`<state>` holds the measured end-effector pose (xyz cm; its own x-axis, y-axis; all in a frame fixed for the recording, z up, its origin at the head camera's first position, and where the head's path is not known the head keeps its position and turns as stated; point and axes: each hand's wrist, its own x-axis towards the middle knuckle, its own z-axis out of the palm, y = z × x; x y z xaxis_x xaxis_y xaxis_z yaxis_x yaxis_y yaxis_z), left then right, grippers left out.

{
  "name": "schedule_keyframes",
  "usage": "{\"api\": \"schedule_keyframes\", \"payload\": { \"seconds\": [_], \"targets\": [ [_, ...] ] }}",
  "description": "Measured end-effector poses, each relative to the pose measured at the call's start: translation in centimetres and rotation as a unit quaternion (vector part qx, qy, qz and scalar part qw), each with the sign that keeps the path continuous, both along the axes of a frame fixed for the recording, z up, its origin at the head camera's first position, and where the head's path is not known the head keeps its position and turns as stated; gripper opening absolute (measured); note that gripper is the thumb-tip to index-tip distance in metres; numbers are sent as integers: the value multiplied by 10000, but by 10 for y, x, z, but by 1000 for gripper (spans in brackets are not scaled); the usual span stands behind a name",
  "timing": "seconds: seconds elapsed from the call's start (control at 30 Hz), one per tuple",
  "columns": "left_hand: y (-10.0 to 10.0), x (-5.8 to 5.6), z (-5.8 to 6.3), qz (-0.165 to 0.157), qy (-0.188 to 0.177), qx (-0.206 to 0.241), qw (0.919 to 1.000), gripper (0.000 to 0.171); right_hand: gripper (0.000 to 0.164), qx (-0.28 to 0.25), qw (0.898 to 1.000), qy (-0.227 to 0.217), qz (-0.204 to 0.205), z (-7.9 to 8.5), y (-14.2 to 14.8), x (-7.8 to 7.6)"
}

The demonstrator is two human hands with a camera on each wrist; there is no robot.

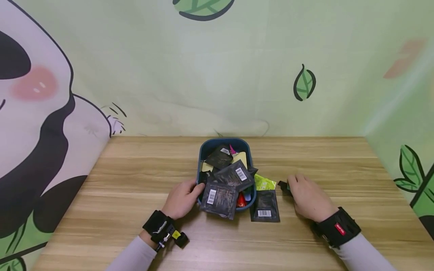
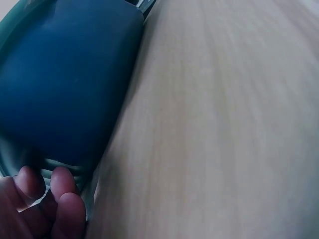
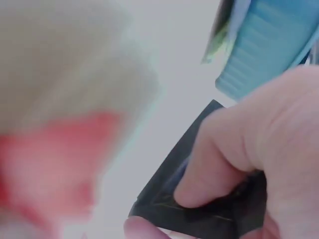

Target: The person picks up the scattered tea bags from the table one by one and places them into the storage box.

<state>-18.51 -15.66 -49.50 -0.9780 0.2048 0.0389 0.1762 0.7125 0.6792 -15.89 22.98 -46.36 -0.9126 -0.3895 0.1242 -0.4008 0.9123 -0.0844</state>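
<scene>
A blue plastic bin (image 2: 70, 74) stands on the table, heaped with black packets (image 1: 222, 198) that have white barcode labels. My left hand (image 1: 181, 197) holds the bin's left side, with the thumb at its rim and fingertips against the outer wall. To the right of the bin, my right hand (image 1: 310, 197) pinches a black packet (image 3: 219, 219) between thumb and fingers. The hand covers most of that packet in the head view. Between bin and right hand lie another black packet (image 1: 265, 206) and a yellow-green packet (image 1: 265, 183).
Also in the bin are a cream packet (image 1: 240, 158) and something red (image 1: 241, 200). The wooden table (image 1: 142, 162) ends at a printed wall (image 1: 237, 75) behind and at the sides.
</scene>
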Motion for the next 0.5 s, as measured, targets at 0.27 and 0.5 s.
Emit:
{"api": "schedule_keyframes", "payload": {
  "seconds": [0.27, 0.5],
  "targets": [
    [-1, 0, 0, -8, -29, 41, 10000, 26, 32, -348, 9991, 233, 20, 31, -20, -21],
    [-1, 0, -1, -16, -15, 47, 10000, 26, 35, -435, 9978, 275, 421, 55, -56, -51]
  ]
}}
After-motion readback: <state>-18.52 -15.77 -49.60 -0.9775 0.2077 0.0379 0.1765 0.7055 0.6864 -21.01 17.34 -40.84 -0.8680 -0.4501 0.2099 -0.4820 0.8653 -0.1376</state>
